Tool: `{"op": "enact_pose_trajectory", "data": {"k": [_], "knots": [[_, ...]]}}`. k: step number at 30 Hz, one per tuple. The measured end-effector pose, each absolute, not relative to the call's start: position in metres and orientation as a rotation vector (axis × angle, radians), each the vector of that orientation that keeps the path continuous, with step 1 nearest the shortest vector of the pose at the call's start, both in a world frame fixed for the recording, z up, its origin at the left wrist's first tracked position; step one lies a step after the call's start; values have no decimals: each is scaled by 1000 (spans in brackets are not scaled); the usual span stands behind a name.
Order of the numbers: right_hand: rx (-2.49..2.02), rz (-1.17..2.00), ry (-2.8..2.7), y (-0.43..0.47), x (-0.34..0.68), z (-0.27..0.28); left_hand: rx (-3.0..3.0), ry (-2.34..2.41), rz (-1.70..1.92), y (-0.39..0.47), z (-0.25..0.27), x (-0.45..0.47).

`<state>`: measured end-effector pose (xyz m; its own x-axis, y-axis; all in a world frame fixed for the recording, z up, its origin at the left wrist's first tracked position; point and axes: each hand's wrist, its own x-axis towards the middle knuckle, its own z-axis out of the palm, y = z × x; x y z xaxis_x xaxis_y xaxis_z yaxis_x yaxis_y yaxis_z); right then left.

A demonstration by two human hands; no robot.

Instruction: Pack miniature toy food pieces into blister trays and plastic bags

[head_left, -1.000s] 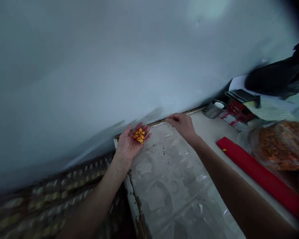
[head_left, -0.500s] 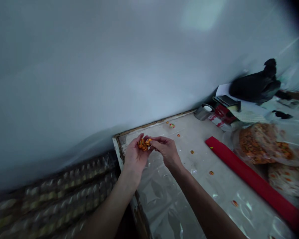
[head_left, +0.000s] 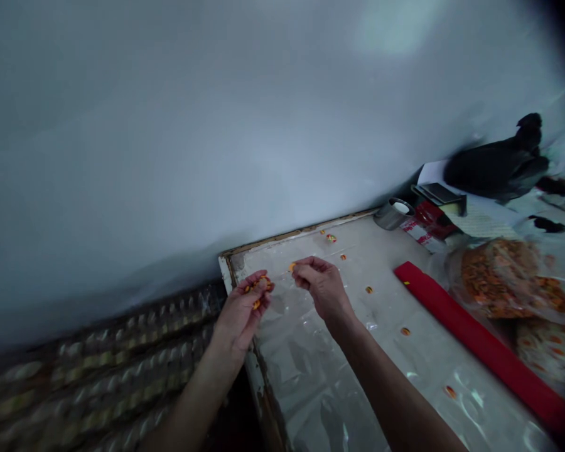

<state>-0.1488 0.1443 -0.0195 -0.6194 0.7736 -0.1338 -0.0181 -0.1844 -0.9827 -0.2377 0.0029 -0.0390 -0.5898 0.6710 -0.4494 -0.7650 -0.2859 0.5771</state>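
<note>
My left hand [head_left: 235,314] is cupped around a handful of small orange pieces [head_left: 262,284], too small to name surely, above the table's left corner. To its right, my right hand [head_left: 321,282] pinches a single small orange piece [head_left: 292,267] between thumb and finger, apart from the left hand. Beneath both lies the table [head_left: 306,351], covered with clear plastic. Similar small orange-and-dark pieces lie spaced in a line, among them one orange piece [head_left: 369,290] right of my right hand. A multicoloured piece [head_left: 331,238] rests near the back edge.
A long red bar [head_left: 456,326] crosses the table at right. Beyond it sits a clear bag of orange pieces [head_left: 492,276]. A metal can [head_left: 393,215] and black bag [head_left: 496,166] stand along the pale wall [head_left: 193,138]. Rows of clear-plastic items [head_left: 122,351] fill the lower left.
My hands have moved apart. The left went left and down with its handful, fingers curling more; the right has drawn away from it, with one orange piece in its pinch.
</note>
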Motion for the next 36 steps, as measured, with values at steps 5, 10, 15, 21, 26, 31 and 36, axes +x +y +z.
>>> {"op": "enact_pose_trajectory", "data": {"k": [5, 10, 15, 21, 26, 31, 36], "knots": [[-912, 1455, -1971, 182, -187, -27, -128, 1134, 2030, -34, -38, -279], [-840, 639, -2623, 188, -230, -39, -62, 1122, 2058, -38, -35, -295], [-820, 499, -2767, 177, -232, -46, -78, 1043, 2015, -17, -38, -293], [-1042, 603, -2765, 198, -245, -41, -42, 1016, 1995, -13, -44, -295], [-1164, 630, -2782, 210, -260, -38, -23, 936, 2008, -16, -46, -295], [-964, 599, -2788, 192, -246, -26, -56, 900, 2027, -13, -42, -293], [-546, 1126, -2664, 163, -213, -4, -22, 1025, 1994, -8, -38, -287]]}}
